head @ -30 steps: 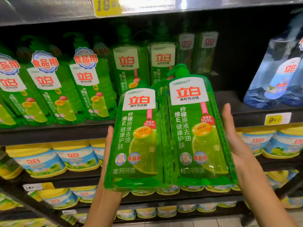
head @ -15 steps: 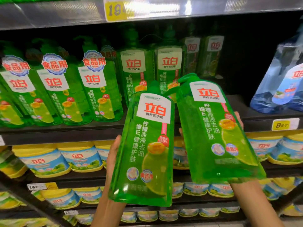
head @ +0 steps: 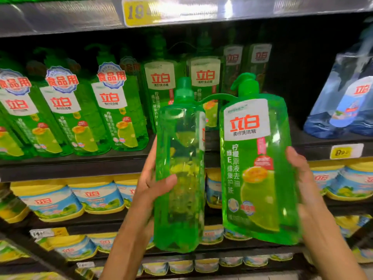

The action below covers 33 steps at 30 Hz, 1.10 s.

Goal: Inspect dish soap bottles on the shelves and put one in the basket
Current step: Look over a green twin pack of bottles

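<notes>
Two green dish soap bottles joined by a green strap at the necks are held up before the shelves. My left hand (head: 150, 184) grips the capped refill bottle (head: 179, 170), which is turned edge-on so its label faces right. My right hand (head: 300, 178) grips the pump bottle (head: 256, 168), whose white label with red characters faces me. More green soap bottles (head: 113, 110) stand in rows on the shelf behind. No basket is in view.
A shelf edge (head: 80, 164) with a yellow price tag (head: 346, 151) runs behind the bottles. Blue-tinted bottles (head: 343, 102) stand at the right. Yellow-lidded tubs (head: 52, 199) fill the lower shelves. An upper shelf rail (head: 60, 17) carries another yellow tag.
The left bottle has turned from label-forward to edge-on, and the two bottles have swung apart. My left thumb now wraps round the front of the left bottle.
</notes>
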### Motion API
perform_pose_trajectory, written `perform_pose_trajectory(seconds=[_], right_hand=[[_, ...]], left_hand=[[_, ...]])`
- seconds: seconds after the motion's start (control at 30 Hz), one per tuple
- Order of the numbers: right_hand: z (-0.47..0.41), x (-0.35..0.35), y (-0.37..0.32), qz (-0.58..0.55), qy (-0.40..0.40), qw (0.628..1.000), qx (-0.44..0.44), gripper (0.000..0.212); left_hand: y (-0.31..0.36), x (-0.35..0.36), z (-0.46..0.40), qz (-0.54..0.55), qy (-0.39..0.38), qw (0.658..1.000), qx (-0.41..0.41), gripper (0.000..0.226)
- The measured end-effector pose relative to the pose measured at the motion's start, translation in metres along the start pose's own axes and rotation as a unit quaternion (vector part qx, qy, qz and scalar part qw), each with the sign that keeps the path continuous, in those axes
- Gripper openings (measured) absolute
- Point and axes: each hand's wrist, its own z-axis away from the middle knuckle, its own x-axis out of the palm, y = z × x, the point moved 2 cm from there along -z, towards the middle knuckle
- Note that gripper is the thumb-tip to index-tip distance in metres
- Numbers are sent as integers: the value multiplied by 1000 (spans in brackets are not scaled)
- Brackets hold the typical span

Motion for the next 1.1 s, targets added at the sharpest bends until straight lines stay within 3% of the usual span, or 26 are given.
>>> perform_pose_trajectory(seconds=[0.1,0.27,0.43,0.63,0.77,0.9,1.0,1.07,1.1], right_hand=[[1,7,-11,138,31,985,-96,66],[-6,15,-20,386,98,879,-261,93],[-7,27,-13,442,135,821,-336,101],[-2,37,-8,467,166,781,-381,102],[-1,40,-6,488,181,745,-418,102],[-2,41,-11,509,142,730,-432,100],[-3,43,-16,480,71,778,-400,99],[-5,40,-18,413,32,839,-353,96],[-6,39,-20,371,15,872,-320,92]], left_hand=[[14,4,-9,-133,5,985,110,83],[26,8,-15,-298,43,929,215,89],[26,19,-11,-448,127,839,280,98],[24,26,-10,-500,189,779,329,96],[28,17,-12,-460,155,810,329,95],[27,12,-13,-266,80,931,237,91],[14,7,-15,-104,126,981,106,88],[8,6,-17,-23,135,990,29,117],[6,8,-16,14,122,992,16,117]])
